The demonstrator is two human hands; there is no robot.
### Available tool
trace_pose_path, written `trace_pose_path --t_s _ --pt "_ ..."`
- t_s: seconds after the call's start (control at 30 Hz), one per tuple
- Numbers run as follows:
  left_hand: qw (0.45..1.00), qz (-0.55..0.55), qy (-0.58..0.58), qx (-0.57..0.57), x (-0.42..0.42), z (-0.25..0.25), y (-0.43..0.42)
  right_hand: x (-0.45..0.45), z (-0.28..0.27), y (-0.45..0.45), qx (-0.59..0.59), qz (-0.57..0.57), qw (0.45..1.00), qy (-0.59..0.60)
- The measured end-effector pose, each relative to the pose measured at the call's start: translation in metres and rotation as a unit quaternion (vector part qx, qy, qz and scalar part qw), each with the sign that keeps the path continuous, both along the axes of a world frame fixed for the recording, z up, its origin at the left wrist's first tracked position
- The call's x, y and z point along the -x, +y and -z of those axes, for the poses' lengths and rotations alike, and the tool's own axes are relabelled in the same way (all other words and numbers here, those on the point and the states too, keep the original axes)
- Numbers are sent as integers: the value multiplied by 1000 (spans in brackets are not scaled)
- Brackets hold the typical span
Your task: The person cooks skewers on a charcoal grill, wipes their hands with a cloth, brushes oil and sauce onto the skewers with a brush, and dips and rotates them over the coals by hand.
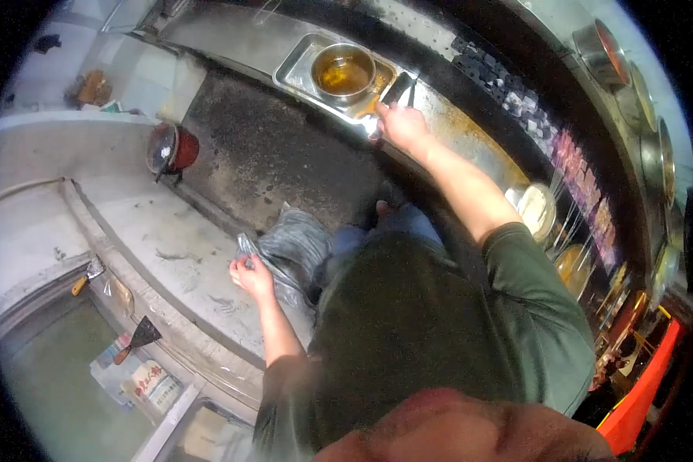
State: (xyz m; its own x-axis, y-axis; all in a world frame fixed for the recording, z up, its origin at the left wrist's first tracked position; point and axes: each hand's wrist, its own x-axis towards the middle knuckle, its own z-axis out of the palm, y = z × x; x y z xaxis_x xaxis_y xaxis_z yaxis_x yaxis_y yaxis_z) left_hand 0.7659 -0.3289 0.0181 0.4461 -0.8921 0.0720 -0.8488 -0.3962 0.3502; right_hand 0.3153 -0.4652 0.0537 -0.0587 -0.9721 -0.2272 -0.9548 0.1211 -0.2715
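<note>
My right hand is closed at the right end of a shallow metal tray. Beside its fingers lies a dark flat tool with a narrow black handle-like part; its exact kind I cannot make out. A steel bowl with amber, oily liquid stands in the tray. Lower on the left, my left hand has its fingers curled near a crumpled grey plastic sheet, which hangs by my leg. Whether those fingers pinch the sheet's edge is not clear.
Skewered meat lies along the curved grill on the right, beyond a bowl of white stuff and a yellowish bowl. A red bucket stands at the left ledge. A scraper lies at the lower left.
</note>
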Motion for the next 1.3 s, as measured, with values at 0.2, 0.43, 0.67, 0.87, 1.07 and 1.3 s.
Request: trace_pose_path --t_s 0.2,0.43,0.67,0.87,1.07,1.3 --pt "996 3 -32 -81 3 15 -25 15 7 -9 12 -28 999 -14" --pt "947 -68 30 -311 -53 83 -53 54 -58 0 123 19 991 38" --pt "977 13 26 -213 -51 79 -157 7 -69 -40 146 51 987 46" --pt "964 13 74 -253 -106 114 -227 -15 -44 -77 78 53 993 70" --pt "953 18 87 -289 -104 100 -224 -18 -27 -88 6 60 994 87" --pt "956 87 2 -280 -105 139 -187 -25 -37 -87 33 107 992 49"
